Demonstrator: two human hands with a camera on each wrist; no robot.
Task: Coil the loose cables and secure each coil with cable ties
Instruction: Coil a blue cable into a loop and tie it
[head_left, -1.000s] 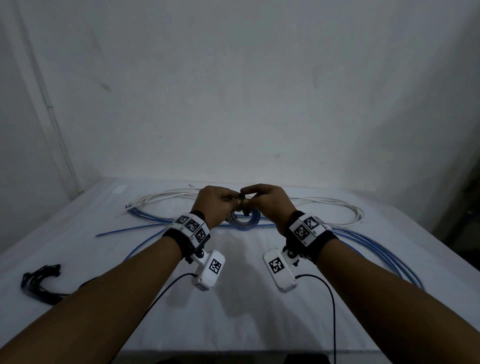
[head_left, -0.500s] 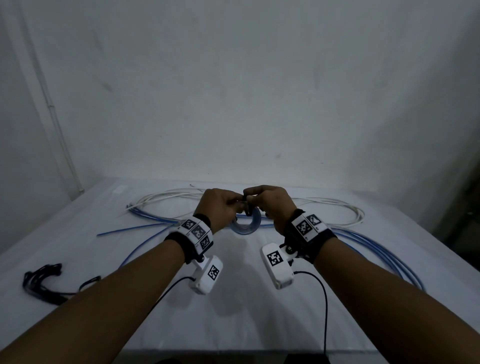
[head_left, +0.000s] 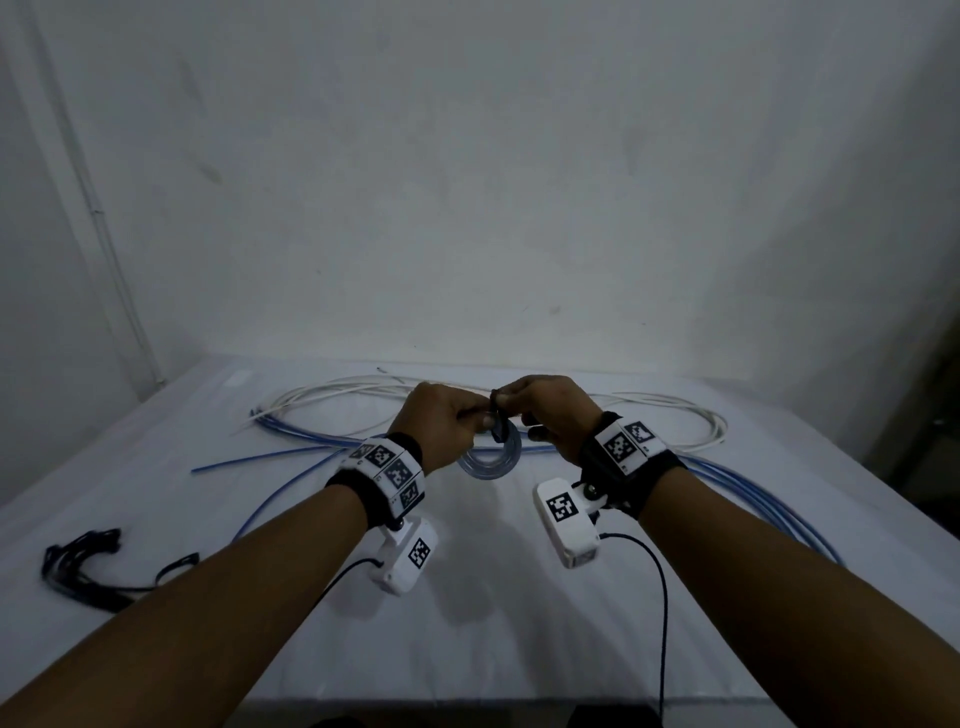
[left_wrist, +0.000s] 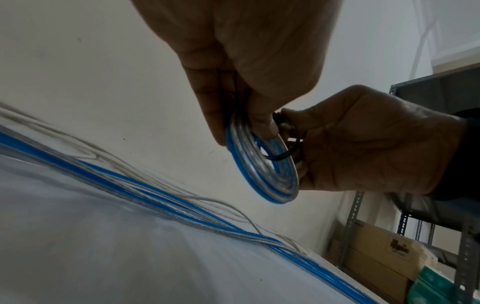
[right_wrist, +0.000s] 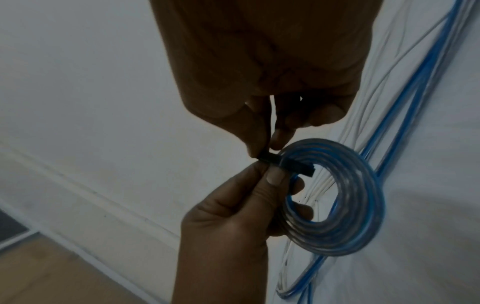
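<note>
Both hands sit slightly higher than a second ago. My left hand (head_left: 441, 431) grips the coil (right_wrist: 335, 197) at its rim; it hangs on edge above the table (head_left: 493, 623). My right hand (head_left: 550, 415) pinches the black tie (right_wrist: 285, 163) crossing the coil; its tail hides between fingers. Beyond, loose cables (head_left: 753, 488) run left-right.

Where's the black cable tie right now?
In the right wrist view the cable tie crosses the top of the blue coil, held above the table between the left hand below and the right hand above.
</note>
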